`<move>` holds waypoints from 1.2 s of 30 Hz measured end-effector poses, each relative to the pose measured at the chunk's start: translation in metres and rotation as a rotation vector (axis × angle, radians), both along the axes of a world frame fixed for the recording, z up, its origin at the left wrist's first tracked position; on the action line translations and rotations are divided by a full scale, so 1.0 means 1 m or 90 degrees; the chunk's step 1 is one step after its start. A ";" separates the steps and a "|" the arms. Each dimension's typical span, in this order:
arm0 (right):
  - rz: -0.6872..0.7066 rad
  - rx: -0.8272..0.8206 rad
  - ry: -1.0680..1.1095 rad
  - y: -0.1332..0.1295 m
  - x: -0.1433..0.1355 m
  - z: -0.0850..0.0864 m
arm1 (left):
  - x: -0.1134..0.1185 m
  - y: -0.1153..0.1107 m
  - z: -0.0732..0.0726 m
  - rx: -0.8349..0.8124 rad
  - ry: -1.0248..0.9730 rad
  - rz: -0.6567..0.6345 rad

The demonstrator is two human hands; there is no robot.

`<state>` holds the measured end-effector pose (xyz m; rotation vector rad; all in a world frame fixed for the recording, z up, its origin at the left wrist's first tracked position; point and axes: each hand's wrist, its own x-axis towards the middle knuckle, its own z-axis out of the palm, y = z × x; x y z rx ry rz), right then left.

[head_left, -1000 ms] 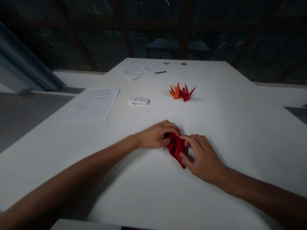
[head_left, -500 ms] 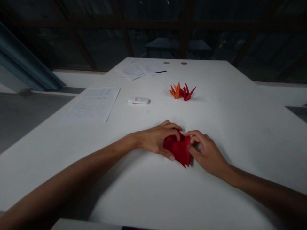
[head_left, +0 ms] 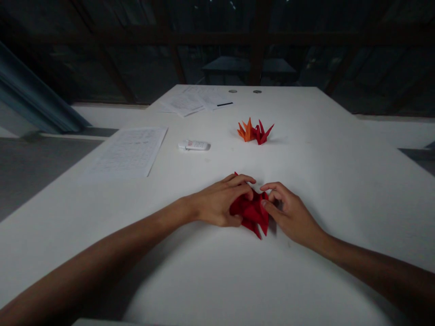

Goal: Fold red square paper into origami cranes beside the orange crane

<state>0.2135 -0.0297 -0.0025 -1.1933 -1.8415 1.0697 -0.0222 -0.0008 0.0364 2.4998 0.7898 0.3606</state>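
Note:
A partly folded piece of red paper (head_left: 253, 213) lies on the white table (head_left: 322, 149) between my two hands. My left hand (head_left: 219, 201) grips its left side, fingers curled over the top and thumb under the edge. My right hand (head_left: 288, 213) pinches its right edge between thumb and forefinger. Further back stand two finished paper cranes, an orange crane (head_left: 246, 131) and a red crane (head_left: 262, 133), touching each other.
A small white tube (head_left: 194, 145) lies left of the cranes. A printed sheet (head_left: 129, 151) rests at the left, more papers (head_left: 190, 100) and a dark pen (head_left: 224, 104) at the far end. The table's left edge drops off to a grey floor.
The red paper was turned and spread out flatter between the hands, then gathered into folds again. My left thumb went under its edge; my right hand shifted from lying over it to pinching its right side.

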 end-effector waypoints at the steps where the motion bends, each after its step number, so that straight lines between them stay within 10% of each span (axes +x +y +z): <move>1: -0.001 0.005 0.002 0.000 -0.001 0.000 | 0.002 -0.002 -0.002 0.019 0.001 0.023; 16: -0.056 0.078 -0.011 -0.002 -0.001 -0.007 | 0.001 0.008 0.003 -0.017 -0.067 0.182; 25: -0.053 0.146 -0.122 -0.002 -0.003 -0.007 | 0.003 0.014 -0.012 -0.263 -0.243 0.353; 36: 0.009 0.230 -0.251 -0.007 -0.004 0.001 | 0.009 0.021 -0.010 -0.177 -0.201 0.452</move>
